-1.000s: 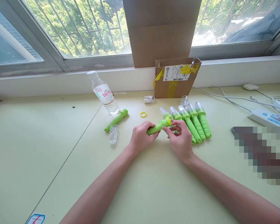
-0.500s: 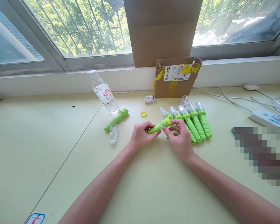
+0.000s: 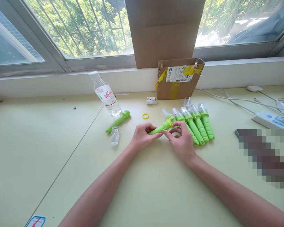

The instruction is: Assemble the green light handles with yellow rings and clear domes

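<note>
My left hand is closed round the rear of a green flashlight handle, tilted up to the right. A yellow ring sits around the handle's wider end. The fingertips of my right hand pinch at that ring, with the thumb lower down against the handle. Behind my hands a second yellow ring lies on the table. To the left are another green handle and a clear ribbed cap. Several green flashlights with clear caps lie side by side beyond my right hand, partly hidden by it.
A water bottle stands at the back left. Two small white parts and another clear cap lie near an open cardboard box. Cables and a power strip are at the right, above a pixelated patch.
My right thumb has slid slightly left and down along the handle. The handle and its ring have shifted a little to the left; the other things stay put.
</note>
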Motion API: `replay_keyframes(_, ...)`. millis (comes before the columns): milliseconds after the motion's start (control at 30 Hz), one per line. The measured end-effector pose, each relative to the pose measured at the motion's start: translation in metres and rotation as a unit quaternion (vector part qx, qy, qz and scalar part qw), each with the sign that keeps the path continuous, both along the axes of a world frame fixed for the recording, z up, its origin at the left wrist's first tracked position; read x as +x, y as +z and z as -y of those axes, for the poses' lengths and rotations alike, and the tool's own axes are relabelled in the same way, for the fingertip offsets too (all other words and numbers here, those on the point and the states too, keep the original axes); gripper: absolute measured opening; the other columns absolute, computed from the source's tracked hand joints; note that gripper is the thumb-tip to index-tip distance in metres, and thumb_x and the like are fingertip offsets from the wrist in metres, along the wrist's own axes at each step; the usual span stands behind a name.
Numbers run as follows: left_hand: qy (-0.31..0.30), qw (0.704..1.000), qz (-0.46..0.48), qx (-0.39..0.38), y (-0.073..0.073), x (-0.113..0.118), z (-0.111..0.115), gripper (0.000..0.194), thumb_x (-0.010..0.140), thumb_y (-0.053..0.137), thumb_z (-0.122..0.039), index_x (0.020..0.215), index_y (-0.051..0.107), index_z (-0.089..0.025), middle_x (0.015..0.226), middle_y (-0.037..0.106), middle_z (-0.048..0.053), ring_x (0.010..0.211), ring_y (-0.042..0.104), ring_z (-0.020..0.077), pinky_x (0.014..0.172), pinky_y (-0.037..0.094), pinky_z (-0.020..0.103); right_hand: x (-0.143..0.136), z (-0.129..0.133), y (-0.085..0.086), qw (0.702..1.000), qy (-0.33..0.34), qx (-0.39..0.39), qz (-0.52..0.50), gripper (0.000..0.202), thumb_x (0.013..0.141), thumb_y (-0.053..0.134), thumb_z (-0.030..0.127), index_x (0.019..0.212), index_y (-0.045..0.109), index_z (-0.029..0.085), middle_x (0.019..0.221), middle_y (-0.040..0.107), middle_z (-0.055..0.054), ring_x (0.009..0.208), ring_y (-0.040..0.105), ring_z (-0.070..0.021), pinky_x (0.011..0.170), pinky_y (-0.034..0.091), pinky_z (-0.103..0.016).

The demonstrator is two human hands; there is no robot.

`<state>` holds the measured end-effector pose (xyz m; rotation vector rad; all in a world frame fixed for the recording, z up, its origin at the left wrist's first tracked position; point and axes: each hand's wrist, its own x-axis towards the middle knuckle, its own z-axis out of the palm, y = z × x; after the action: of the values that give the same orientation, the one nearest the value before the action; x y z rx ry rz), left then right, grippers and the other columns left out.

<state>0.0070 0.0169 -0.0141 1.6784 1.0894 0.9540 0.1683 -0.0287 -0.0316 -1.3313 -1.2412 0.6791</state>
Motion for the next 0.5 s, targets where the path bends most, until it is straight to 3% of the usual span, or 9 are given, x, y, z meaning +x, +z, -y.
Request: replay_keyframes(500, -0.026, 0.996, 0.032, -0.080, 0.0052, -0.0031, 0.0000, 0.036, 0.062, 0.078, -0.045, 0.068, 0.061, -0.014, 0.062, 0.060, 0.001, 0.051, 0.056, 0.0105, 0.047, 0.047, 0.023, -0.0006, -0.0002, -0.0024, 1.000, -0.001, 0.022, 0.008, 0.037, 0.077, 0.066, 0.052, 0.091, 0.050, 0.022, 0.086, 0.057, -0.003, 0.071, 0.060, -0.0179, 0.052, 0.055, -0.031)
